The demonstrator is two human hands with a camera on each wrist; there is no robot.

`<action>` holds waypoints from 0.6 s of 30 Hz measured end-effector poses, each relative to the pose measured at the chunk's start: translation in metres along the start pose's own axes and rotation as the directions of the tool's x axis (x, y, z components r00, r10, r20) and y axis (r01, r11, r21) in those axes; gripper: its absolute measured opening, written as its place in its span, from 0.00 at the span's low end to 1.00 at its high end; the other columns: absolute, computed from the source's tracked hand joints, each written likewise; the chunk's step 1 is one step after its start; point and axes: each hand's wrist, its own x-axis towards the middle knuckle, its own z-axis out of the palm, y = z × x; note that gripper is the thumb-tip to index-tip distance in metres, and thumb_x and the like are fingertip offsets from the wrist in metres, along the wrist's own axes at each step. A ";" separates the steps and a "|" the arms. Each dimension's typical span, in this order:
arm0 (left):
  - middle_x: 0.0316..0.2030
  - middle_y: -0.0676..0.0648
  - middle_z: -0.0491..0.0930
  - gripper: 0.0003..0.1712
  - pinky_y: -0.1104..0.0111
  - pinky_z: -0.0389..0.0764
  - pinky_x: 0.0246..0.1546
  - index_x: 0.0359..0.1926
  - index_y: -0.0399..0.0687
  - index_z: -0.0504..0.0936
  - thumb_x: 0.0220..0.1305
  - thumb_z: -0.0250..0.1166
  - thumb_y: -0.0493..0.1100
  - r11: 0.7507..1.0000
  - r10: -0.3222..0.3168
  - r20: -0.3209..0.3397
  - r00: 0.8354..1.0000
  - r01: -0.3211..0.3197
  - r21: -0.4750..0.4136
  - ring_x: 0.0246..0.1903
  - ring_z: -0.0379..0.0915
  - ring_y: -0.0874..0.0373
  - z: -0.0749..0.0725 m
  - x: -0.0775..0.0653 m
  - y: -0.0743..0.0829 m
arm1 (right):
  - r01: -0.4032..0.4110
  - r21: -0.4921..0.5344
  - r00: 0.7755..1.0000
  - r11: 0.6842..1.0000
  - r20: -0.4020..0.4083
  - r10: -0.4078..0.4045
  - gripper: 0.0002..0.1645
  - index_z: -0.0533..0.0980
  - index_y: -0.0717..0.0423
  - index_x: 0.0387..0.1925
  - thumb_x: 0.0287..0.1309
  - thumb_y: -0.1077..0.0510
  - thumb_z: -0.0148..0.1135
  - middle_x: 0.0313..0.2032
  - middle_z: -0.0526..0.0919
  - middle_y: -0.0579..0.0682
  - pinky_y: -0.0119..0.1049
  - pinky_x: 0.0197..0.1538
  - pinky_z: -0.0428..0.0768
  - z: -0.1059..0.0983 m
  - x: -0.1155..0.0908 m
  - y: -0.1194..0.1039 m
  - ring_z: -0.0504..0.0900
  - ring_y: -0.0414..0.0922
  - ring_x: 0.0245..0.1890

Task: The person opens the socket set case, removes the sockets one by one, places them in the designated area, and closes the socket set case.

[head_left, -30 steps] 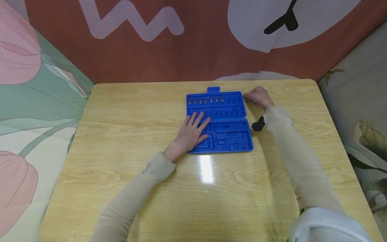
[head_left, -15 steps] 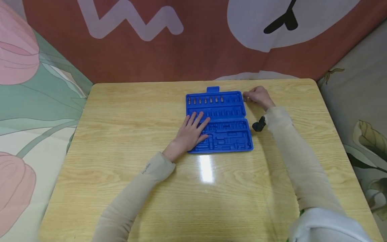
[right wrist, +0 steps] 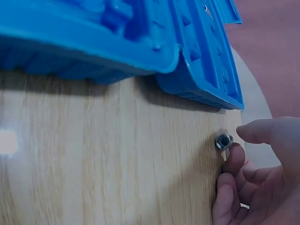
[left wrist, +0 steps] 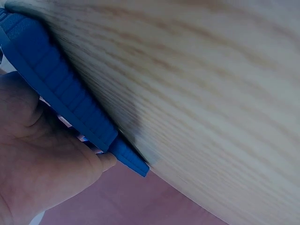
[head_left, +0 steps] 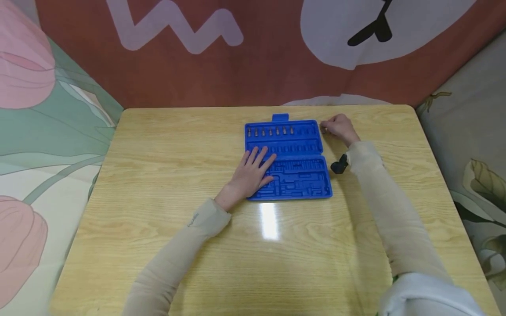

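Observation:
An open blue plastic socket case (head_left: 300,177) lies on the table, its two halves unfolded. Several small metal bits (head_left: 270,131) stand in a row in its far half. My left hand (head_left: 248,175) rests with spread, straight fingers on the case's left side. In the left wrist view, the palm and thumb of that hand (left wrist: 51,159) lie against the case's edge (left wrist: 70,93). Just right of the far half, my right hand (head_left: 340,127) holds a small hollow metal socket (right wrist: 224,141) at its thumb and index fingertips, close to the tabletop.
The wood-grain table (head_left: 158,153) reaches back to a reddish-brown patterned cloth (head_left: 261,79). A black wrist camera (head_left: 339,164) hangs under the right sleeve, near the case's right edge. The case's latch tab (head_left: 280,117) points toward the back.
The small socket at the right fingertips has shifted slightly beside the case. The left hand stays in place on the case, and the row of bits looks the same.

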 end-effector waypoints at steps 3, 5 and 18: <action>0.75 0.41 0.37 0.38 0.50 0.34 0.70 0.77 0.55 0.41 0.74 0.38 0.63 1.000 0.001 -0.005 1.000 -0.001 0.005 0.73 0.31 0.41 0.001 0.001 -0.001 | 0.002 0.006 1.000 1.000 -0.003 -0.002 0.24 0.71 0.57 0.14 0.62 0.49 0.59 0.16 0.76 0.45 0.36 0.23 0.69 0.000 -0.001 -0.002 0.68 0.42 0.16; 0.75 0.41 0.37 0.38 0.50 0.35 0.70 0.77 0.56 0.42 0.74 0.38 0.63 1.000 0.001 -0.008 1.000 -0.001 0.009 0.73 0.31 0.41 0.002 0.001 -0.001 | 0.000 0.005 1.000 1.000 -0.006 0.000 0.24 0.71 0.55 0.13 0.62 0.49 0.58 0.16 0.76 0.45 0.36 0.23 0.69 0.000 -0.003 -0.003 0.68 0.42 0.16; 0.76 0.42 0.38 0.38 0.50 0.36 0.70 0.77 0.56 0.42 0.74 0.38 0.64 1.000 -0.003 -0.003 1.000 0.003 0.016 0.73 0.31 0.42 0.000 0.000 0.000 | 0.009 -0.015 1.000 1.000 -0.024 -0.010 0.23 0.71 0.57 0.15 0.63 0.50 0.57 0.15 0.75 0.44 0.35 0.22 0.67 0.001 -0.004 -0.004 0.67 0.41 0.16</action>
